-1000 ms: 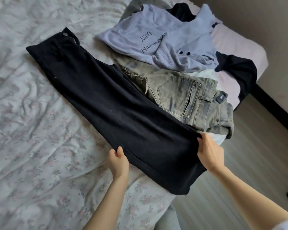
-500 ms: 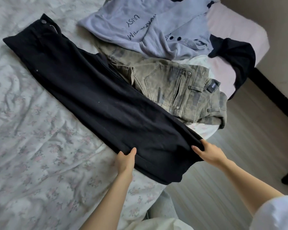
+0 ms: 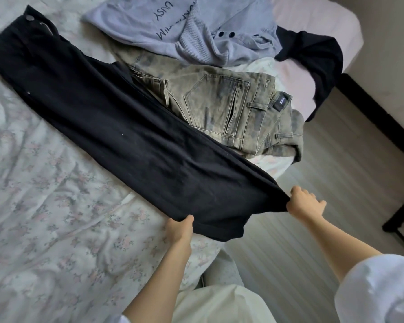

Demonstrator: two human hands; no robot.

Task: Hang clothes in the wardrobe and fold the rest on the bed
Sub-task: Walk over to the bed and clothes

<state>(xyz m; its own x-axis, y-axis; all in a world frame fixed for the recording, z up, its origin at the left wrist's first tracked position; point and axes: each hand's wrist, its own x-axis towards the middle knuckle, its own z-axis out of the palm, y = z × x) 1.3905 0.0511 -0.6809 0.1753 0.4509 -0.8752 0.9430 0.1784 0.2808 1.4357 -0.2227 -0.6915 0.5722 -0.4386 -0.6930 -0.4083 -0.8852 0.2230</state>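
I see black pants (image 3: 117, 127) lying long across the bed (image 3: 44, 206), from the upper left down to the lower middle of the frame. My left hand (image 3: 179, 229) pinches the bottom end. My right hand (image 3: 304, 203) pinches its other corner. Green-grey jeans (image 3: 231, 108) lie right beside the pants.
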